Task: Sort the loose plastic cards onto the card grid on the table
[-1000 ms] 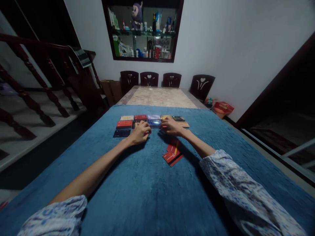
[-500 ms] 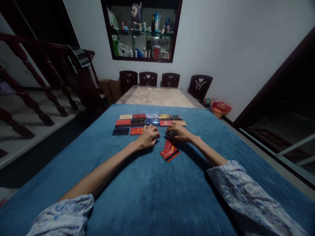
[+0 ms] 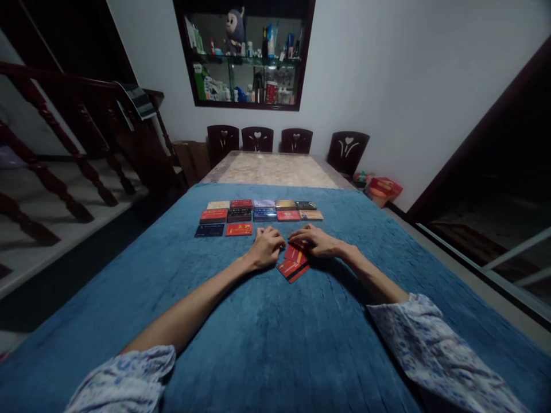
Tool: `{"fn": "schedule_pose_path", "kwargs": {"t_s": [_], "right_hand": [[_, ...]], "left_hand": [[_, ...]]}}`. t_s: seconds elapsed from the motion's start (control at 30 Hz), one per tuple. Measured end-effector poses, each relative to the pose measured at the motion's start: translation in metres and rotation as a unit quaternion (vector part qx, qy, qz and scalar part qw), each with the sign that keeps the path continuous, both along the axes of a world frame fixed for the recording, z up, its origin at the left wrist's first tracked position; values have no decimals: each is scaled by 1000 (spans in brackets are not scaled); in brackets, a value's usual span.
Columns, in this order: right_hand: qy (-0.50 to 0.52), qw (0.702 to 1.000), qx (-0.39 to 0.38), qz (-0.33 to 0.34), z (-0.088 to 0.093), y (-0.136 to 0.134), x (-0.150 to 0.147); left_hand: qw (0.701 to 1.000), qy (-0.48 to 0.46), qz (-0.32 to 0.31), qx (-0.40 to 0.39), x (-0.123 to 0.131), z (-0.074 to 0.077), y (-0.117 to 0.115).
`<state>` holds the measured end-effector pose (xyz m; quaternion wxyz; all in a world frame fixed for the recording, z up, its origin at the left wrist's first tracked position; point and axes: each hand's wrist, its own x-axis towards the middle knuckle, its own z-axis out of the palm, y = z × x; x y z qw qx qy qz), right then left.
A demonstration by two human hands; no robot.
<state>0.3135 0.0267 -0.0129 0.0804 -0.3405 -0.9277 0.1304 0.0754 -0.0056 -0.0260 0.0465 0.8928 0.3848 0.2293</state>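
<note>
Two red bank cards with yellow and dark stripes lie overlapping on the blue cloth, the nearer card [image 3: 293,271] tilted and partly under the farther card [image 3: 295,253]. My right hand [image 3: 317,241] is bent over the farther card, its fingers closed at the upper edge and hiding part of it. Just left of the cards, my left hand [image 3: 267,248] has loosely bent fingers, apart, with nothing visible in them. Beyond it are an orange-red card [image 3: 239,229] and a dark blue card [image 3: 209,230], lying side by side.
Behind these, two rows of card stacks include a red stack [image 3: 214,215], a blue stack [image 3: 264,214] and a peach card [image 3: 310,215]. The blue cloth [image 3: 258,332] covers the near part of the long table [image 3: 275,169]. Several dark chairs [image 3: 257,139] stand at the far end.
My left hand has moved right, away from the orange-red card, which now shows fully. My right hand has come nearer and down onto the red cards. The view has shifted slightly.
</note>
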Motion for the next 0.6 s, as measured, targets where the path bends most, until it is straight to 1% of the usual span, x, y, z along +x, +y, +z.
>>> {"fn": "schedule_pose_path", "kwargs": {"t_s": [0.17,0.37,0.5,0.6], "right_hand": [[13,1000,11,0,0,1,2],[27,999,42,-3,-3,5,6],[38,997,61,1,-7,6,6],[51,996,78,7,-11,6,6]], "left_hand": [[1000,-12,18,7,-1,-2,-1],[999,-35,28,19,-2,0,-4],[999,-22,22,4,-2,3,-6],[999,-4,34,-15,-2,4,-6]]}}
